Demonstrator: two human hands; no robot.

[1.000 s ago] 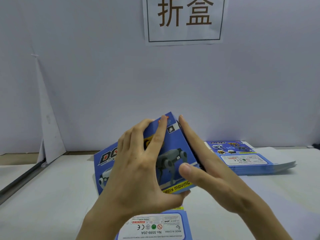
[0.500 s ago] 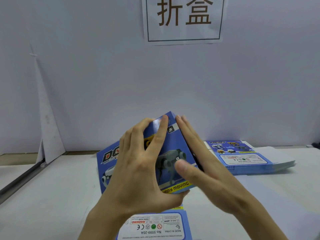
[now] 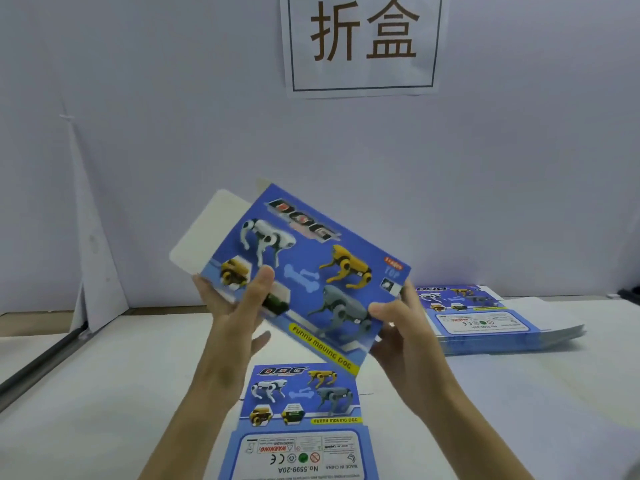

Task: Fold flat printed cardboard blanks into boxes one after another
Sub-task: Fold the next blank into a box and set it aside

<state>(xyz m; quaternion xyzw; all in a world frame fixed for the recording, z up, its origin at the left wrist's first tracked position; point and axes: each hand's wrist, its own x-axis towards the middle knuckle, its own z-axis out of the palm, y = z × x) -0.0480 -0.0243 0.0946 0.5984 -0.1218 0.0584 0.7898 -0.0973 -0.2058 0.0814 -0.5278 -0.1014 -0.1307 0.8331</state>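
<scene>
Holding tilted box between left hand, right hand; fingers apparently behind.

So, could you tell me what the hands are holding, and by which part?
The blue printed box: the left hand pinches its left end, the right hand its right end, thumbs on the printed face.

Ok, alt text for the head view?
Two hands hold a blue printed box tilted above a white table, left hand at its left end, right hand at its right end, a white flap open at upper left. A flat blank lies on the table below; a stack of blanks sits at right.
</scene>
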